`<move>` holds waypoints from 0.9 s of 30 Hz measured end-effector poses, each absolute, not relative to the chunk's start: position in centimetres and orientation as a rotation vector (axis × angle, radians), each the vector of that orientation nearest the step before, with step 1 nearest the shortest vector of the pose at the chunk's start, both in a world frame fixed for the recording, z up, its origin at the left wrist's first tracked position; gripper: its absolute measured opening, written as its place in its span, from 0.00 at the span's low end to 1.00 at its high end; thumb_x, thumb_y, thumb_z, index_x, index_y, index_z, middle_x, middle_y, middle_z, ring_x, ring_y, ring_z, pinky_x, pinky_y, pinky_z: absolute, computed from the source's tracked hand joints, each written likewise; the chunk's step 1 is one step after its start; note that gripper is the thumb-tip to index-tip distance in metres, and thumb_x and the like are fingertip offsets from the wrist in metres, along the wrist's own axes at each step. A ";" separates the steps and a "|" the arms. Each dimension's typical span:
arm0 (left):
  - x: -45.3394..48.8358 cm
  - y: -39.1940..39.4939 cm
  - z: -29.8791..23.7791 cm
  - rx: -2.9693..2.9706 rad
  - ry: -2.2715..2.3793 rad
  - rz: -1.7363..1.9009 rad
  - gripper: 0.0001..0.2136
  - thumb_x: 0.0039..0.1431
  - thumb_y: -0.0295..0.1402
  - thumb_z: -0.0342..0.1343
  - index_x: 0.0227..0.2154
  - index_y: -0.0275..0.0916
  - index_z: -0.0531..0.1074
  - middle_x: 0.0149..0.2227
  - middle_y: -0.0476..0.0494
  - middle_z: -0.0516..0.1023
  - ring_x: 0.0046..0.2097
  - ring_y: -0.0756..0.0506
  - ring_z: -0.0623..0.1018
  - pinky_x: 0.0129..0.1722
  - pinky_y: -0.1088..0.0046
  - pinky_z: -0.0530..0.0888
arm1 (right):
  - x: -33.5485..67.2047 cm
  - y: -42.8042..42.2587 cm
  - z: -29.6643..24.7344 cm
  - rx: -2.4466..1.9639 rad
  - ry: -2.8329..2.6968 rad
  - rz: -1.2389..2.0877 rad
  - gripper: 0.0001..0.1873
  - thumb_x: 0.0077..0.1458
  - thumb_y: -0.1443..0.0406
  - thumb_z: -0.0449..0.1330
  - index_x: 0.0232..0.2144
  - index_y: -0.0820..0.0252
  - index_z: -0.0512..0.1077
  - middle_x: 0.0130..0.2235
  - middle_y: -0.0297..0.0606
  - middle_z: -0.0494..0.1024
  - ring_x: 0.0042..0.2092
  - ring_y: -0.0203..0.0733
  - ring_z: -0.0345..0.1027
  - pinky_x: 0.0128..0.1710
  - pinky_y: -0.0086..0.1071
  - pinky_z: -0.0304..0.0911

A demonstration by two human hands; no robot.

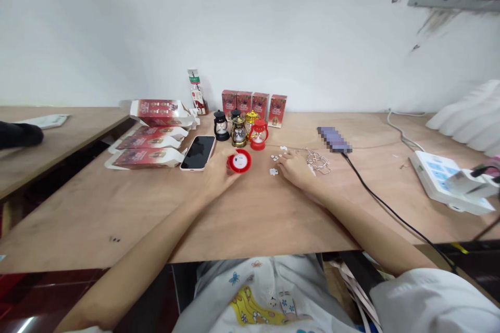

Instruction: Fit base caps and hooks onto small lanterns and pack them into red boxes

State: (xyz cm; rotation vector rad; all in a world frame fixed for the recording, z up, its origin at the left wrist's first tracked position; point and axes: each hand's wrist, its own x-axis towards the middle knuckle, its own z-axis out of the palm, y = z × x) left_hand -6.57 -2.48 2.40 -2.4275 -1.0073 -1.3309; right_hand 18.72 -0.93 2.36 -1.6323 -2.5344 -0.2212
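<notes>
My left hand is closed around a red mini lantern, tipped so that its round base with a white disc faces me. My right hand rests on the table with fingers stretched toward some small white pieces; its fingertips touch or nearly touch them. Another white piece lies just in front of those fingers. Beyond my hands stand several mini lanterns: a red one, a bronze one, a gold one and a black one.
Thin wire pieces lie right of my right hand. A phone and red cartons are at left. Small red boxes and a bottle stand by the wall. A cabled phone and power strip sit at right.
</notes>
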 end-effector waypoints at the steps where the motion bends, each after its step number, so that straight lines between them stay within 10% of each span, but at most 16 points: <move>1: -6.5 -2.5 2.4 -2.442 -0.986 -1.312 0.17 0.55 0.35 0.57 0.45 0.39 0.62 0.44 0.40 0.75 0.45 0.42 0.77 0.43 0.65 0.74 | 18.7 -0.9 2.3 -1.630 -2.532 -0.234 0.16 0.62 0.70 0.46 0.41 0.65 0.74 0.42 0.46 0.77 0.48 0.48 0.63 0.48 0.37 0.51; 27: -6.4 -2.8 3.0 -2.442 -0.981 -1.122 0.16 0.56 0.34 0.54 0.47 0.38 0.63 0.45 0.38 0.74 0.46 0.40 0.75 0.43 0.63 0.72 | 21.9 1.7 2.3 -1.813 -2.426 -0.315 0.18 0.64 0.59 0.48 0.46 0.58 0.73 0.49 0.45 0.73 0.51 0.51 0.60 0.47 0.38 0.51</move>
